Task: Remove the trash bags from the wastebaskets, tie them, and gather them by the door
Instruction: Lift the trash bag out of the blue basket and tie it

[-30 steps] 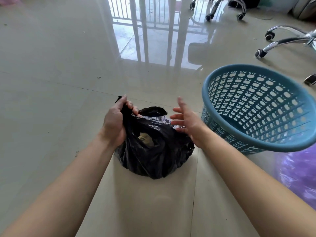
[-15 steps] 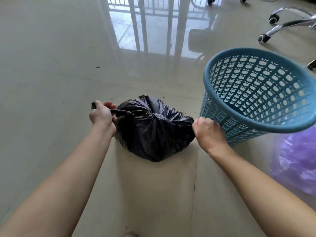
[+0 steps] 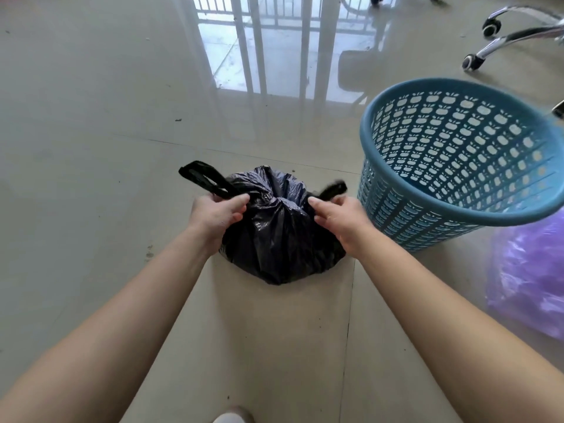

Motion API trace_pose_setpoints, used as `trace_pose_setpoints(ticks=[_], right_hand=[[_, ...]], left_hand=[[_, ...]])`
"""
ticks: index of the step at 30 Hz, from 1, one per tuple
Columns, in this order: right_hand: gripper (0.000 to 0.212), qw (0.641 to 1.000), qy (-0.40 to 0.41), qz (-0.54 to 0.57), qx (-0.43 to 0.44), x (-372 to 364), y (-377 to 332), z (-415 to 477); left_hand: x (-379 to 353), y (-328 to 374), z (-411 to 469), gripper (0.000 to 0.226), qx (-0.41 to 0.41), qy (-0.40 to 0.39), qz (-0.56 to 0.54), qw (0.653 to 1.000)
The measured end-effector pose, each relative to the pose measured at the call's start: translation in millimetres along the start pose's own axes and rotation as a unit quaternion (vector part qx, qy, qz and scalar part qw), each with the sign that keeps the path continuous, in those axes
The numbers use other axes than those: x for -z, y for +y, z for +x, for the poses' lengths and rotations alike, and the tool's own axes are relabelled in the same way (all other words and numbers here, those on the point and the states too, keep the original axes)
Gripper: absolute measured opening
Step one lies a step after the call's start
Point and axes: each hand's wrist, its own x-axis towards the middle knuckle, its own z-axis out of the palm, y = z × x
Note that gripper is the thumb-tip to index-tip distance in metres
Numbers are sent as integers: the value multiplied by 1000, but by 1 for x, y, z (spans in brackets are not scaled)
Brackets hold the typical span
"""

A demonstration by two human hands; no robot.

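Note:
A full black trash bag [image 3: 282, 236] sits on the tiled floor in the middle of the head view, its top gathered into a twist. My left hand [image 3: 218, 215] pinches the bag's left handle loop, which sticks up and to the left. My right hand [image 3: 340, 216] pinches the right handle, whose end pokes out toward the basket. A blue perforated wastebasket [image 3: 457, 166] stands just right of the bag with no liner in it.
A purple plastic bag [image 3: 531, 279] lies on the floor at the right edge, below the basket. Chrome office-chair legs with castors [image 3: 488, 44] stand at the top right. A barred glass door [image 3: 280, 41] is reflected in the glossy floor ahead.
Both hands moved inward from the bag's outer sides to its top. The two handles now stick out past my hands and the top is drawn together.

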Motion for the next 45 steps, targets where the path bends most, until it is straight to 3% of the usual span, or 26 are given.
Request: trace_pose_setpoints(ticks=[2,4,10,14,18,20,22,25,28,30,33,36,38,39,41,43,45], right_hand=[[47,974,17,-224,25,-2,5,4],[35,963,13,-263,59,-4,3,2],[31,970,70,-35,231,-33,-31,-3],[26,967,42,105,229,-49,-56,-5],[27,977,14,104,186,-54,-48,5],[28,988,1,42,146,-52,-38,14],[33,986,61,-77,134,-44,-32,22],[32,930,170,-269,185,-35,-30,26],[26,890,180,-346,235,-37,-24,27],[25,889,152,-340,268,-40,-23,30],[29,917,98,-272,274,-44,-30,29],[33,977,46,-97,186,-43,-32,34],[44,992,13,30,121,-39,-22,39],[44,992,27,37,119,-39,-15,40],[37,982,94,-67,151,-37,0,44],[38,950,149,-191,196,-38,12,49],[34,946,156,-191,213,-46,12,49]], left_hand=[[-5,-6,-4,11,-21,53,108,993],[-9,-5,-6,16,-60,98,109,987],[-28,30,-14,30,-134,144,-67,978],[-42,55,-23,27,-122,118,-207,964],[-48,56,-15,30,-63,78,-273,957],[-49,40,-11,33,-19,85,-257,963],[-43,18,-3,35,10,129,-200,971],[-18,-6,14,36,68,203,-147,966],[-2,-16,22,37,81,246,-114,959],[1,-19,26,40,49,273,-66,959],[2,-20,34,33,-48,268,-30,962],[-6,-12,35,10,-121,220,-5,968],[-11,-12,36,7,-147,201,15,968],[-12,-15,39,8,-151,187,25,970],[-15,-21,47,13,-170,160,67,970],[-18,-20,53,33,-236,175,152,944],[-30,-10,57,38,-315,178,177,915]])
